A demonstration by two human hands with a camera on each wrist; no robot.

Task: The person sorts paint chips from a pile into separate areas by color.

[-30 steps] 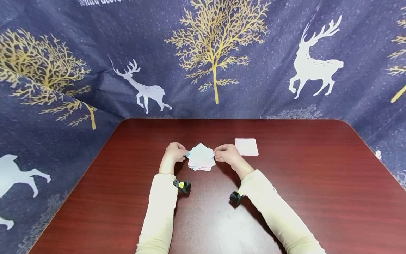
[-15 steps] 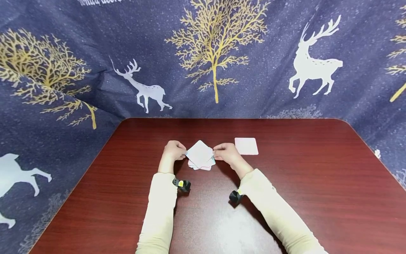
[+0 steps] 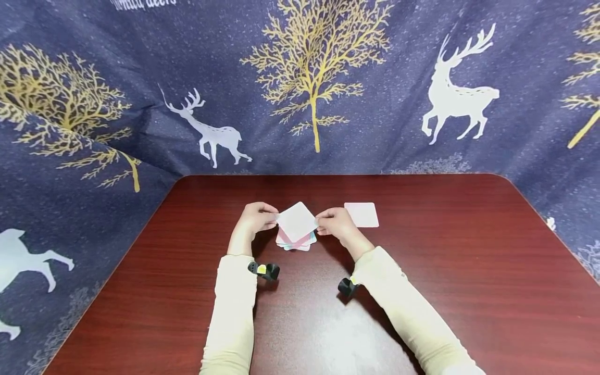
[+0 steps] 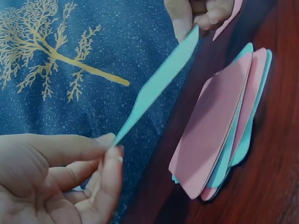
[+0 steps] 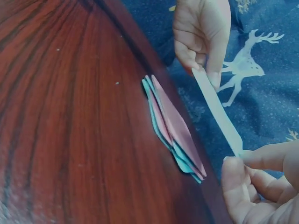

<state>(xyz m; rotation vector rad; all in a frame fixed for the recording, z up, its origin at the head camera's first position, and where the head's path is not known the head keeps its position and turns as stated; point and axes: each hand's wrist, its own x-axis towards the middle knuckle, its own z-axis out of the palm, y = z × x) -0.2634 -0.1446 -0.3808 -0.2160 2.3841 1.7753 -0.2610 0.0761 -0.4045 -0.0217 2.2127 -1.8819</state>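
Observation:
A thin square card (image 3: 297, 221), near-white in the head view and pale teal in the left wrist view (image 4: 161, 77), hangs in the air between both hands. My left hand (image 3: 254, 220) pinches its left corner between thumb and fingers. The opposite corner is pinched by my right hand (image 3: 336, 223). Under the card, apart from it, lies a loose stack of pink and teal cards (image 4: 212, 130) on the table, turned at differing angles with a pink one on top. In the head view the raised card hides part of this stack (image 3: 300, 246).
A single pale pink card (image 3: 362, 214) lies flat just beyond my right hand. The dark red wooden table (image 3: 469, 260) ends at a back edge, where a blue cloth (image 3: 375, 130) with deer and trees hangs. Small cameras (image 3: 268, 271) are strapped at both wrists.
The top card has come up off the stack in both hands and moved slightly away from me. A pink card now shows on top of the stack. The separate card stays put.

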